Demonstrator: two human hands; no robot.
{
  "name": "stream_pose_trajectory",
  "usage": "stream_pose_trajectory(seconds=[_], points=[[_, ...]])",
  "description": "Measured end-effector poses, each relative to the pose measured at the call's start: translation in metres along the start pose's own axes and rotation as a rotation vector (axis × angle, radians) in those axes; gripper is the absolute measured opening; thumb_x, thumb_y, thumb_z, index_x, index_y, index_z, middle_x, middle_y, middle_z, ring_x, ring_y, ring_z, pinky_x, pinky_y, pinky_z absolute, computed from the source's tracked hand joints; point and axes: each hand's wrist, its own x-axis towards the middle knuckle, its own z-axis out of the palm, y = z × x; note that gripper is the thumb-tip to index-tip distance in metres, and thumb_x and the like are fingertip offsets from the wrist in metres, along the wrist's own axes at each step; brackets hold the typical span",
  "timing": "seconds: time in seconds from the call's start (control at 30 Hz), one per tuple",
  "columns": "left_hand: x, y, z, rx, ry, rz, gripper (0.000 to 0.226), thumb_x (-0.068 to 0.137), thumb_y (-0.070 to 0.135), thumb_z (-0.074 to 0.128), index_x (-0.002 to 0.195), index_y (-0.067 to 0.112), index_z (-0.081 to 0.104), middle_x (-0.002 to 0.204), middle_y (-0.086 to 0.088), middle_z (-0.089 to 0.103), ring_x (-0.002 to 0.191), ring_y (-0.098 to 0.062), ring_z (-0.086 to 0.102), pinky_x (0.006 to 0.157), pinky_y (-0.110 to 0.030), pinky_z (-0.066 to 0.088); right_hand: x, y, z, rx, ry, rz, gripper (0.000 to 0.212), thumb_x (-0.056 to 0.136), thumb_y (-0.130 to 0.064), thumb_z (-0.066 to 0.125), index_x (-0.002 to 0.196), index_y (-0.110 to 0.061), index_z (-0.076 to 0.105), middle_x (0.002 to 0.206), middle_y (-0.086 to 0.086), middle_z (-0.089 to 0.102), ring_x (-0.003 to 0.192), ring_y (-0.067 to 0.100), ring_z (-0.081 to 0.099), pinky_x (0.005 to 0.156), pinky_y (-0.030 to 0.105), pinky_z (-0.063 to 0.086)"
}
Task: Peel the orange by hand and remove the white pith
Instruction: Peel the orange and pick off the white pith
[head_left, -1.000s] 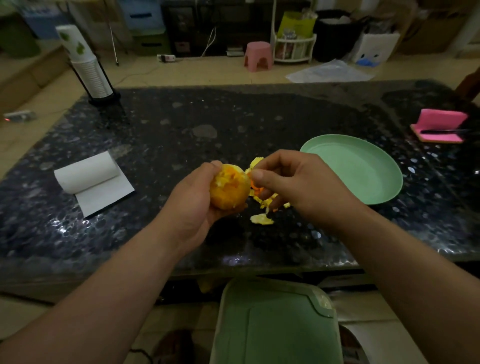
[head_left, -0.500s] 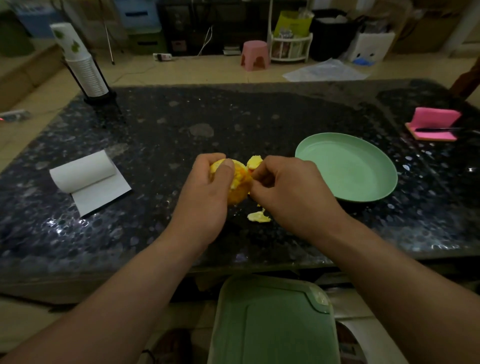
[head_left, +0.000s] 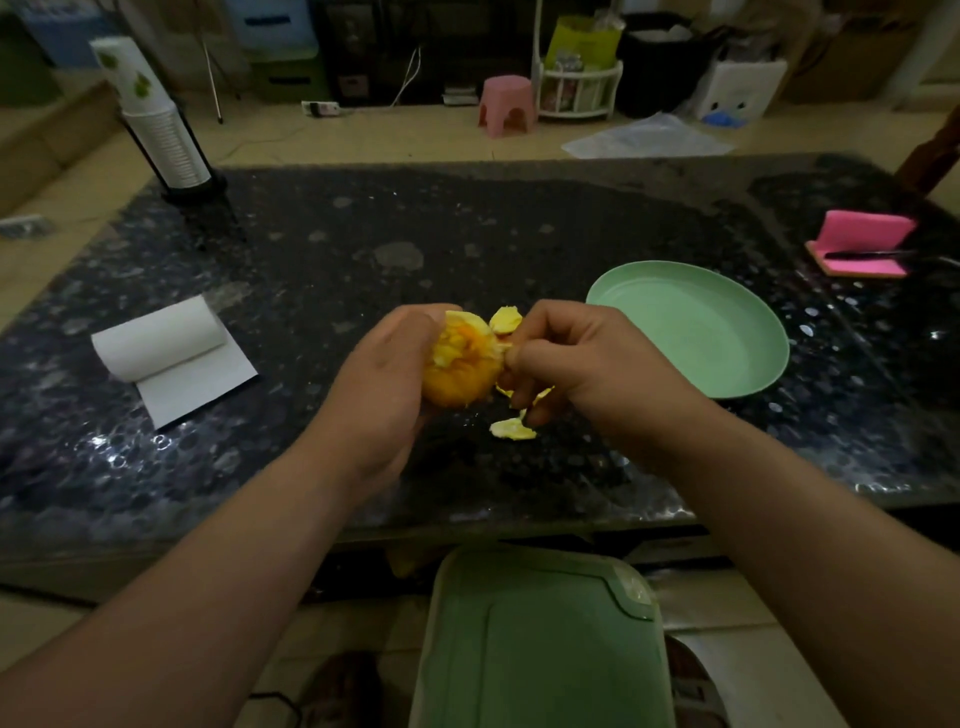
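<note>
A partly peeled orange (head_left: 460, 371) is held above the dark table, its top torn open with pale pith showing. My left hand (head_left: 382, 374) grips it from the left, fingers curled round its far side. My right hand (head_left: 582, 358) pinches a strip of peel at the orange's right edge. A pale peel flap (head_left: 506, 319) sticks up behind that pinch. More peel hangs under the right fingers. One loose piece of peel (head_left: 511, 429) lies on the table just below.
A green plate (head_left: 727, 353) sits to the right of my hands. A paper towel roll (head_left: 156, 338) lies at the left, a stack of cups (head_left: 163, 140) at the far left corner, a pink sponge (head_left: 862, 244) far right. A green bin lid (head_left: 540, 639) is below the table's near edge.
The left hand turned the orange, its thumb covering the top half a second ago, and now the torn top shows again. The right hand stays at the orange's right edge, pinching peel.
</note>
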Motion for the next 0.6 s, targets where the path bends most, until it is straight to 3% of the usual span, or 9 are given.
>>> stream_pose_trajectory(seconds=[0.1,0.27,0.43,0.53,0.6], points=[[-0.001,0.007,0.001,-0.202,-0.007,-0.106,0.032,0.110,0.030,0.044,0.114,0.010,0.068,0.102,-0.014,0.077,0.090,-0.030,0.074,0.069,-0.044,0.063,0.002,0.001,-0.003,0.131,-0.038,0.033,0.017,0.100,-0.005,0.064,0.085,-0.011,0.067,0.082,0.011,0.074,0.072,0.021,0.069,0.062,0.036,0.058],[-0.002,0.010,0.003,-0.293,-0.047,-0.142,0.032,0.110,0.032,0.045,0.115,0.008,0.066,0.099,-0.014,0.077,0.086,-0.028,0.076,0.060,-0.039,0.062,0.005,0.006,-0.007,0.159,-0.027,0.044,0.012,0.101,-0.010,0.067,0.090,-0.009,0.071,0.085,0.009,0.075,0.074,0.023,0.069,0.067,0.043,0.058],[0.001,0.008,0.004,-0.291,-0.006,-0.132,0.025,0.110,0.029,0.048,0.111,0.010,0.064,0.088,-0.007,0.079,0.081,-0.023,0.077,0.064,-0.042,0.065,0.005,0.006,-0.003,-0.039,0.124,0.045,0.002,0.099,-0.011,0.072,0.100,-0.011,0.074,0.087,0.011,0.079,0.081,0.029,0.078,0.074,0.048,0.067],[0.002,0.005,0.005,-0.244,0.026,-0.140,0.023,0.110,0.029,0.050,0.113,0.011,0.064,0.103,-0.012,0.075,0.088,-0.024,0.076,0.073,-0.046,0.066,0.010,0.014,-0.004,-0.324,0.281,-0.010,0.010,0.101,-0.026,0.070,0.095,-0.020,0.075,0.085,0.000,0.078,0.078,0.017,0.076,0.074,0.049,0.066],[0.002,0.003,0.005,-0.222,0.043,-0.138,0.020,0.110,0.028,0.050,0.112,0.012,0.063,0.107,-0.012,0.073,0.093,-0.025,0.074,0.075,-0.046,0.066,0.011,0.015,-0.005,-0.433,0.291,-0.039,0.012,0.101,-0.025,0.068,0.110,-0.026,0.076,0.094,-0.008,0.076,0.086,0.011,0.074,0.080,0.045,0.065]])
